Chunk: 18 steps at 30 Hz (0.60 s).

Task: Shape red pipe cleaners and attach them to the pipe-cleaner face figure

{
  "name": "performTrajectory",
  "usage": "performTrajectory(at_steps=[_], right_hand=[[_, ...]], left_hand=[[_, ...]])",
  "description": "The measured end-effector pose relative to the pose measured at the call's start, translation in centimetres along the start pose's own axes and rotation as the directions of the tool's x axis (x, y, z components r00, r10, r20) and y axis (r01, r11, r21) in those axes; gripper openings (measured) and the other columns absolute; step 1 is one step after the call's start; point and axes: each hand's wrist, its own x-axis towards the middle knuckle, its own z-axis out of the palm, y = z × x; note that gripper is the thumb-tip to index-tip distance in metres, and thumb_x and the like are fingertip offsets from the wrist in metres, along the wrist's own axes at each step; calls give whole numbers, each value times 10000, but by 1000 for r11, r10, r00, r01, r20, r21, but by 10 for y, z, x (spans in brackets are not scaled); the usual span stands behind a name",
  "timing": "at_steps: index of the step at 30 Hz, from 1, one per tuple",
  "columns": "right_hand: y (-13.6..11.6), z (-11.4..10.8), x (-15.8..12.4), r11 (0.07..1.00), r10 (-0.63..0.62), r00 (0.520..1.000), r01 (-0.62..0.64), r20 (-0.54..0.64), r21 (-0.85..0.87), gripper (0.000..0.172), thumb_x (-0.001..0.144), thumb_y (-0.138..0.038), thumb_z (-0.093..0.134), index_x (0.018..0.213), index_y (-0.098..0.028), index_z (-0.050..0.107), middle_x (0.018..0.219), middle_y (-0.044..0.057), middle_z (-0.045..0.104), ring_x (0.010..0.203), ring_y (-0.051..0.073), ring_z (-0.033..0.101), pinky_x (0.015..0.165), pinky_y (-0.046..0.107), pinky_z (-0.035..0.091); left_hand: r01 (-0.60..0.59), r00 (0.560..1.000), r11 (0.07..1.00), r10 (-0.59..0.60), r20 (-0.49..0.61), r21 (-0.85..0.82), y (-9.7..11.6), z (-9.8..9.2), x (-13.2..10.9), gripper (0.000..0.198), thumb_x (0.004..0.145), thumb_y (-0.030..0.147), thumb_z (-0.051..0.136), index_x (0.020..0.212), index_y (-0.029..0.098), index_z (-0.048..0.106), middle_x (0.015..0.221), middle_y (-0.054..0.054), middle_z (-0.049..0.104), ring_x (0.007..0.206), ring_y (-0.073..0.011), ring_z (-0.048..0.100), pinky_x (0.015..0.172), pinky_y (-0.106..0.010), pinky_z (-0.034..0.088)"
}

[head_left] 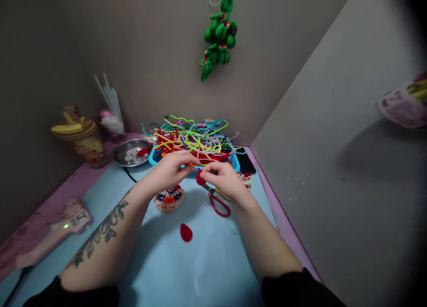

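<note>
left hand [173, 167]: fingers curled, tips pressed together on a short orange strand [192, 165]; tattooed forearm over the bench [200, 271]
right hand [224, 179]: thumb and forefinger pinching a small red piece [200, 178], knuckles up
held thing, where: the red piece hangs between both hands, just above the bench, in front of the blue tray [152, 158]; the orange strand meets its top edge, the joint itself is hidden by fingertips
under right hand: scissors [218, 204], red handles, lying flat, blades pointing under the wrist
near left hand: round woven piece [169, 199], cream with red and blue, just below the wrist
closer to camera: second red petal [186, 232], loose on the bench, apart from everything
behind hands: pipe-cleaner pile [191, 140], many colours, spilling over the tray
left side: metal bowl [131, 152] with small bits; pink glue gun [56, 231], green light on
risk 1: grip is tiny, the red piece could slip and drop if either pinch eases
risk 2: right wrist sits right over the scissors, a downward move could catch the blades
risk 3: strands overhang the tray, could snag fingers and drag the pile out
risk 4: glue gun looks powered, nozzle direction unclear, hot tip near the left elbow's sweep
</note>
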Motion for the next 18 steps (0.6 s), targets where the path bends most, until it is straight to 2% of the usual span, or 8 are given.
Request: performTrajectory(at_steps=[3, 8, 12, 18], right_hand=[[-3, -2, -1, 1000, 4, 1000, -4, -13, 3, 106, 722, -208, 604, 651, -153, 661, 626, 5, 655, 588, 114, 548, 594, 230, 430], [-7, -5, -3, 1000, 1, 1000, -1, -30, -17, 107, 720, -216, 604, 648, -158, 657, 626, 9, 653, 604, 126, 566, 604, 239, 439], [-7, -5, -3, 998, -5, 997, 0, -74, -59, 111, 720, -233, 611, 662, -158, 668, 623, 9, 648, 587, 123, 553, 593, 241, 435], [-8, -9, -3, 999, -36, 992, 40, -120, 33, 121, 725, -239, 610, 647, -154, 646, 623, 9, 643, 585, 122, 541, 590, 247, 429]], left_hand=[[-60, 998, 998, 60, -28, 16, 0, 2, 0, 134, 846, 166, 584, 908, 185, 702, 914, -56, 665, 865, -166, 616, 774, -291, 491], [-64, 996, 994, 68, -49, 85, 1, 5, 0, 138, 843, 173, 609, 944, 195, 700, 946, -56, 658, 880, -170, 613, 790, -305, 495], [-89, 993, 984, 99, -58, 153, 2, 7, 0, 110, 842, 188, 612, 900, 189, 706, 923, -55, 657, 869, -173, 614, 778, -301, 500], [-133, 970, 965, 173, -169, 225, 3, 13, 0, 132, 849, 216, 609, 904, 183, 724, 881, -63, 682, 785, -163, 624, 698, -281, 502]])
